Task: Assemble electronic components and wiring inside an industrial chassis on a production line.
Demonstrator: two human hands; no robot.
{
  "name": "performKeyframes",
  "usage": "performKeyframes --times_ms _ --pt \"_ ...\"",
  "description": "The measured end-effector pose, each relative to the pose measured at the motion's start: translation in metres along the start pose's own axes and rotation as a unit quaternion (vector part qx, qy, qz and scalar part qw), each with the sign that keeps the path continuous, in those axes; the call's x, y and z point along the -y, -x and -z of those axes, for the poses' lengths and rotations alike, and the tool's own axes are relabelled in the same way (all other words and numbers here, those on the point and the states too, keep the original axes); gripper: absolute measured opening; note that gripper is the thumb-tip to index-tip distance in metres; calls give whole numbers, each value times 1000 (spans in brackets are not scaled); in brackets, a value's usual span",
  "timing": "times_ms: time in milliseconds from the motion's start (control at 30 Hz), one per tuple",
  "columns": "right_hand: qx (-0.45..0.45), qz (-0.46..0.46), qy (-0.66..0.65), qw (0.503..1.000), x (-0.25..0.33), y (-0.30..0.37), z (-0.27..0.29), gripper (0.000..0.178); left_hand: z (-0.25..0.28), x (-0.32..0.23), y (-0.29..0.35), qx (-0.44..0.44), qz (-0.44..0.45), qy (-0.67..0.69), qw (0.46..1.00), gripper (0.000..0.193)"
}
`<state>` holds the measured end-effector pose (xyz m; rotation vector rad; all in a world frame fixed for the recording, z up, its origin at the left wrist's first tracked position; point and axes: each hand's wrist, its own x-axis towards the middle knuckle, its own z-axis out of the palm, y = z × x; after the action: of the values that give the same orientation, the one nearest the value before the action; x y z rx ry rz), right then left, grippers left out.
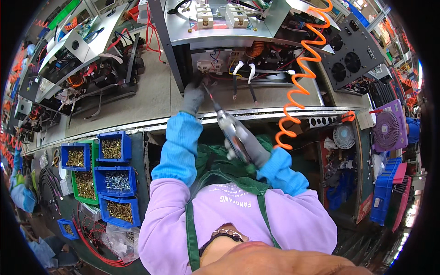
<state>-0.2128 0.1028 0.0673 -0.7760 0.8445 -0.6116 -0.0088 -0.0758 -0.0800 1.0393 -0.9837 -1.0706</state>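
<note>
My right hand [251, 143], in a grey glove, is wrapped around a power screwdriver [228, 124]. Its long thin bit points up and left toward the lower left corner of an open metal cabinet [229, 42]. Close to the bit's tip is my left hand [194, 97], also gloved, reaching in beside the cabinet's upright post. Its fingers look bunched together, and their dark, blurred tips hide whatever is between them. Inside the cabinet are wiring, a copper coil [256, 49] and two black cables with white sleeves [251, 73] hanging over the front edge.
An orange coiled hose [300, 78] hangs right of the cabinet. Blue bins of screws [120, 211] stand at my left. Another open unit [82, 68] is at the far left, and a black panel with fans [350, 59] leans at the right, above a purple fan [388, 126].
</note>
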Motion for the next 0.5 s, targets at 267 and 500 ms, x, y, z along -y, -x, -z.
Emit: performKeyframes --times_ms 267,500 --pt "-48 -8 20 999 -28 40 53 72 -34 -62 42 10 -120 -504 855 30" --pt "-46 10 29 998 -34 35 70 78 -60 -32 24 -24 32 192 981 21"
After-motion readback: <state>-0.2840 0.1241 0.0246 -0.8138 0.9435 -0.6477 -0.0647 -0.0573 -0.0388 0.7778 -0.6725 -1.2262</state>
